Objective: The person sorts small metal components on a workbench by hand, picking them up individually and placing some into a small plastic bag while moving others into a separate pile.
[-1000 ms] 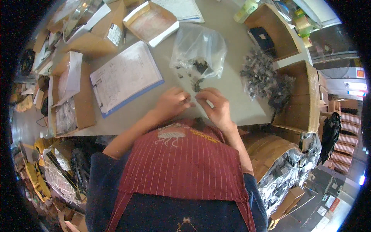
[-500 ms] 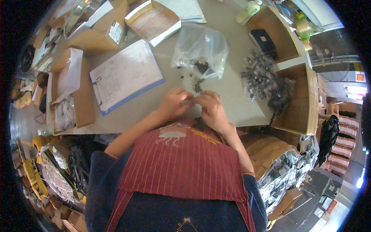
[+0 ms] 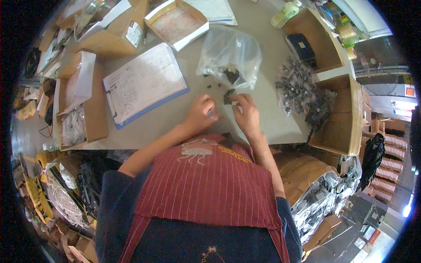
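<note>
My left hand (image 3: 201, 111) is curled above the table near its front edge. Something small and pale, perhaps clear plastic, shows at its fingertips, too blurred to name. My right hand (image 3: 247, 115) reaches a little farther forward, thumb and fingers drawn together beside a small pile of dark little parts (image 3: 228, 95). Whatever sits between those fingertips is hidden. Beyond the pile lies a clear plastic bag (image 3: 230, 50), its mouth toward me, with more dark parts (image 3: 231, 75) inside. A few loose pieces are scattered just left of the pile.
Left of my hands lies a clipboard (image 3: 147, 83) with papers. An open carton (image 3: 81, 107) stands at the far left, a shallow box (image 3: 177, 24) at the back. To the right are a heap of small bagged parts (image 3: 300, 90), a cardboard box (image 3: 337, 114) and a bottle (image 3: 285, 15).
My hands were together, fingertips touching; now they are apart. The right has moved forward and right to the dark pile, the left slightly back and left.
</note>
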A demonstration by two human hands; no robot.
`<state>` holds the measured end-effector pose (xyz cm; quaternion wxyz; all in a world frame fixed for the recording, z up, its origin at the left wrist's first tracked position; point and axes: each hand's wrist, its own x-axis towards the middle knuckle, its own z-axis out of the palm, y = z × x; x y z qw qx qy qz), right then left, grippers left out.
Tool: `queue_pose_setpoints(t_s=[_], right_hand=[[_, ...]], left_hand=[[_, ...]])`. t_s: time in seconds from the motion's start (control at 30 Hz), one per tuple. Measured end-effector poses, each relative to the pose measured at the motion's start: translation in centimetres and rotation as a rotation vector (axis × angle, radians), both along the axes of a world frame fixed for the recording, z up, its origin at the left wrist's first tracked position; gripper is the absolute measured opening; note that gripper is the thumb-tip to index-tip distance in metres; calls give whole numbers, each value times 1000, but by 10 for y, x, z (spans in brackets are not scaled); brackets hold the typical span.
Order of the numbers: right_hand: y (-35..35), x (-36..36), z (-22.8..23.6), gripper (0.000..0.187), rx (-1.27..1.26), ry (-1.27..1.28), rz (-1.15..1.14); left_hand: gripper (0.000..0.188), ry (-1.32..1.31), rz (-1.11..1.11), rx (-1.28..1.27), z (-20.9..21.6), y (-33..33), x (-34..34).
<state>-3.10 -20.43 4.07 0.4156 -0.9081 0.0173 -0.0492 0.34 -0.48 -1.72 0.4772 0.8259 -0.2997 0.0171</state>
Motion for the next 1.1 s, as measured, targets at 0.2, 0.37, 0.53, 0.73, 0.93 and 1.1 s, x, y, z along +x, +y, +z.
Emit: queue_pose_setpoints(t_s=[0.2,0.37,0.53,0.73,0.93,1.1], right_hand=[[-2,10,-29,19,-328,-244,120],[-5,7,-21,20,-481,-292,136],[-8,8,-19,21,-558,-279,149],[-10,11,-20,19,-491,-309,203],[17,-5,33,18,105,-195,252],[25,-3,29,21,102,-264,405]], left_hand=[[25,-14,-47,16,6,0,1],[27,24,7,-63,7,-5,-1],[32,-16,25,-68,5,-7,1],[33,40,13,-8,4,-5,0],[31,-29,51,-8,-8,-1,0],[30,-21,-17,-3,-13,4,4]])
